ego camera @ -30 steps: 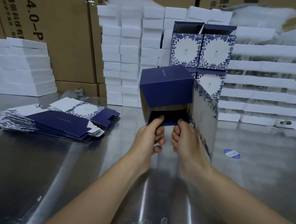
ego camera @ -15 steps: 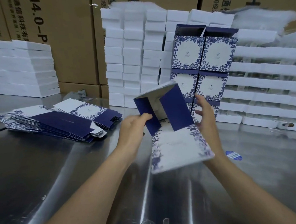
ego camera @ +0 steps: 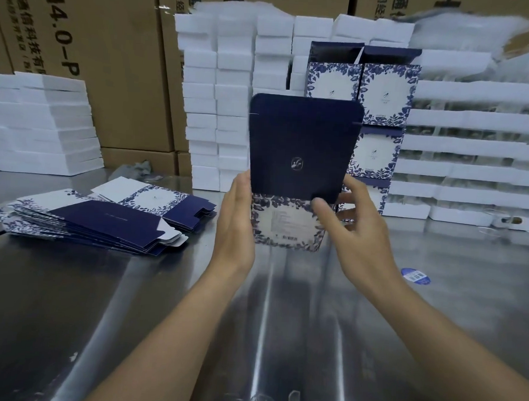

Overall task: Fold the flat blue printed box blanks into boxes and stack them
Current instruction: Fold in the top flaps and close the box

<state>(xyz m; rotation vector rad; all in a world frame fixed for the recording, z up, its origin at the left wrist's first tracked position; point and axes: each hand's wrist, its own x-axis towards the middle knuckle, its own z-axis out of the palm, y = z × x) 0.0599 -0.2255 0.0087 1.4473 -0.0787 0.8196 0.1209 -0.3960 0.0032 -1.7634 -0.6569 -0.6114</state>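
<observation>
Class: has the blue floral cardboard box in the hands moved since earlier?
Yes. The blue floral cardboard box rose and turned upright, its flap now covering more of the finished-box stack.

Single wide-angle view, worn on the head. Faces forward and down along both forearms. Close range: left hand (ego camera: 237, 223) and right hand (ego camera: 359, 236) at frame centre, box (ego camera: 302, 147) between them. Desk (ego camera: 98, 314) beneath and to either side of the hands, filling the lower half. Brown cartons (ego camera: 117, 70) well beyond the hands, edges tilted by the lens.
</observation>
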